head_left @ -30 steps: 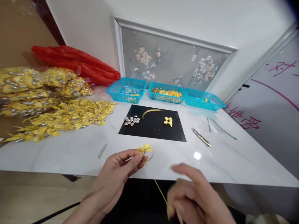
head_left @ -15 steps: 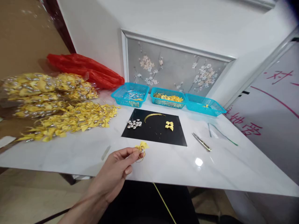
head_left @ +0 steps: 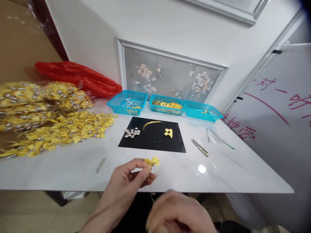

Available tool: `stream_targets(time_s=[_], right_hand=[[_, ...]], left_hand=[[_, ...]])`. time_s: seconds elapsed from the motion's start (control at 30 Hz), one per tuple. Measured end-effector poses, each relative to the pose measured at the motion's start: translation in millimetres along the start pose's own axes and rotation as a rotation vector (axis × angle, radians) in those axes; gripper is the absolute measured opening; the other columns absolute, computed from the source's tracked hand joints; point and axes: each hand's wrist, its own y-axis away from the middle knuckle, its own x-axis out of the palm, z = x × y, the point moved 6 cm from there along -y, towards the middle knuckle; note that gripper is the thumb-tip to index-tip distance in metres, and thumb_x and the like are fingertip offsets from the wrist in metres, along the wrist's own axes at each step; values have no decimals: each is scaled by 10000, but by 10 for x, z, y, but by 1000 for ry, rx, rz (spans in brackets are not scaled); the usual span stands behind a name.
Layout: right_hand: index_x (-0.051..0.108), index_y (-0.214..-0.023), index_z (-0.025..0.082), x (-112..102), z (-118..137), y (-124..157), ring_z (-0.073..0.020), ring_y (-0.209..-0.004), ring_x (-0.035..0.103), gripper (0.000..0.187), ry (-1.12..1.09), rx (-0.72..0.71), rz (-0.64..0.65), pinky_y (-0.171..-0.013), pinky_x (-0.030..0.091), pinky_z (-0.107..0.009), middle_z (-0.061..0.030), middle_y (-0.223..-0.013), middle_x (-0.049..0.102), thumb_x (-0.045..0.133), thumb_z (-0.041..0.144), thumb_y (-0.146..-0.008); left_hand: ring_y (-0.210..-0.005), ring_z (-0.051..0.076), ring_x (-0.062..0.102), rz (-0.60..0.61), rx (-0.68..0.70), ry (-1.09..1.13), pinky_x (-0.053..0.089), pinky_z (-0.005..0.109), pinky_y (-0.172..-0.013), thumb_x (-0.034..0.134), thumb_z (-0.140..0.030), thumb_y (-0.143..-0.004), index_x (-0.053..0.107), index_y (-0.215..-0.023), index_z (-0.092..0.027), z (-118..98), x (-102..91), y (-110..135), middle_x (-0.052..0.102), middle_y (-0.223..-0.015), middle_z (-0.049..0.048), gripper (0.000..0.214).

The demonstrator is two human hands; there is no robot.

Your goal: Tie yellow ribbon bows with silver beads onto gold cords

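Note:
Between the thumb and fingers of my left hand (head_left: 130, 179) is a small yellow ribbon bow (head_left: 153, 160), held above the table's front edge. A thin yellow cord (head_left: 157, 170) loops from the bow and hangs below it. My right hand (head_left: 179, 212) is low at the front, blurred, with its fingers curled; what it holds, if anything, is hidden. Past the hands lies a black mat (head_left: 148, 145), bearing silver beads (head_left: 132, 132), a curved bundle of gold-yellow cords (head_left: 152, 123) and yellow bows (head_left: 168, 132).
Three blue baskets (head_left: 110, 104) stand along the wall, holding small parts. Thread snips (head_left: 200, 148) lie right of the mat, near a green strand (head_left: 222, 139). At left are a pile of yellow beaded bows (head_left: 65, 129), bagged ones (head_left: 19, 97) and a red bag (head_left: 77, 77).
My right hand has come into view at the bottom. The bow in my left hand is turned differently, and its cord, taut downward before, now hangs slack. The view has shifted right.

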Motion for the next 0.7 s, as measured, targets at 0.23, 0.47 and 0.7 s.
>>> stream_targets(time_s=[0.23,0.47,0.7], right_hand=[[701,-1002,210,-115,12,-344,-129,-740,668,292,220,-54,-140,-641,566,-197,-49,-882,627,447,69,-979],[657,-1038,179,-90,-98,-228,-160,-720,659,290,478,-105,-101,-658,569,-261,-70,-893,640,389,73,-1009],[637,-982,210,-102,-139,-230,-149,-733,635,311,506,-81,-41,-653,541,-254,-73,-968,602,365,62,-1006]], left_hand=[[-803,180,665,189,137,-273,560,242,-761,697,-356,-860,721,-737,-205,-80,58,150,692,-812,17,196],[-846,192,657,226,81,-303,568,286,-868,677,-398,-873,705,-787,-205,-7,79,87,702,-848,24,213],[-825,173,683,197,7,-186,587,305,-893,700,-478,-857,653,-745,-206,47,44,80,644,-761,-22,297]])
